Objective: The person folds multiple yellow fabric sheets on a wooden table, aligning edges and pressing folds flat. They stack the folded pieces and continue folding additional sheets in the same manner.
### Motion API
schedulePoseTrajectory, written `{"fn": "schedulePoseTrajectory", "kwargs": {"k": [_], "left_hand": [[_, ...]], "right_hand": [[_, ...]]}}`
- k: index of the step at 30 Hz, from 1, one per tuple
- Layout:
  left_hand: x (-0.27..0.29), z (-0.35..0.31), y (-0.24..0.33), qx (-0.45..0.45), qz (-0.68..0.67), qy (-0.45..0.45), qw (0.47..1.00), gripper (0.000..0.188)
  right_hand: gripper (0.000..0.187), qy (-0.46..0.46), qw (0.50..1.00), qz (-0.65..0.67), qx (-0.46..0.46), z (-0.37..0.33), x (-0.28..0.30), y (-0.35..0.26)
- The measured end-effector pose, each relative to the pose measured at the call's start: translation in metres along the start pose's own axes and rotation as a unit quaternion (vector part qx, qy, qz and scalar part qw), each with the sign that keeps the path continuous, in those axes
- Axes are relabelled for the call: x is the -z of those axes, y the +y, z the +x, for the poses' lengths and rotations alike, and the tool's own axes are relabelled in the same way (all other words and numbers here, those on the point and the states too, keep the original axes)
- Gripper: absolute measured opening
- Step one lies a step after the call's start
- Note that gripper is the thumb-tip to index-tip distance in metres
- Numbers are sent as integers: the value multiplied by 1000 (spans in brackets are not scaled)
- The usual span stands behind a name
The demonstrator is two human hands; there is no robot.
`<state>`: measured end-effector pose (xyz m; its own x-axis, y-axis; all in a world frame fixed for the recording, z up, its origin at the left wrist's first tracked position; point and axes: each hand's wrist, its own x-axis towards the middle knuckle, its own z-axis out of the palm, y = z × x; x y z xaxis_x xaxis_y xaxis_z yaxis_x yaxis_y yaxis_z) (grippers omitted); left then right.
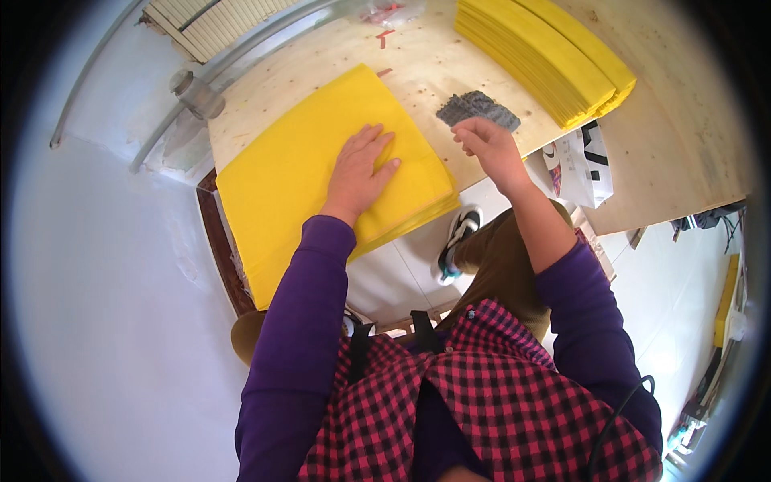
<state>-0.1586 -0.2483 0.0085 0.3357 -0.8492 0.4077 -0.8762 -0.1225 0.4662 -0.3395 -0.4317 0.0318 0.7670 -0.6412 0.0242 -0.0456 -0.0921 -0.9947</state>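
1 flat stack of yellow fabric sheets (281,185) lies on the left part of the pale wooden table (434,48), slanted, its near end hanging past the table's edge. At least 2 layers show along its right near edge; the full count cannot be read. 1 left hand (361,173) rests on top of it. Just beyond the stack's far corner, 2 red marks (382,38) show on the wood. Farther right lies 1 ragged dark-grey piece (475,106), apart from the stack, with 1 right hand (491,153) at its near side. At the far right of the table are 2 thick bundles of layered yellow fabric (538,64), side by side, their layers too many to count. 1 white plastic bag (590,169) with black print shows below them, next to 1 broad wooden panel (683,153).

The left forearm reaches forward; its hand is palm down, open, fingers extended, thumb angled out to the right, pressing on the fabric and grasping nothing. The right forearm leans inward to the left, wrist raised, thumb and index finger drawn close and the others curled; whether it pinches anything, or touches the grey piece, cannot be told.
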Motion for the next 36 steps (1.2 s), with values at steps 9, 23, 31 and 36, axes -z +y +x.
{"fn": "schedulePoseTrajectory", "kwargs": {"k": [9,23,31,36], "left_hand": [[2,2,3,7,17,-15,1000,42],[6,5,8,29,1,-34,999,43],[8,6,11,23,10,-37,999,44],[8,6,10,23,9,-37,999,43]], "right_hand": [[18,-53,995,23,-83,23,-6,10],[44,-186,975,-8,-121,12,-15,17],[41,-187,967,58,-164,15,-18,20],[37,-173,972,53,-152,17,-21,24]]}}
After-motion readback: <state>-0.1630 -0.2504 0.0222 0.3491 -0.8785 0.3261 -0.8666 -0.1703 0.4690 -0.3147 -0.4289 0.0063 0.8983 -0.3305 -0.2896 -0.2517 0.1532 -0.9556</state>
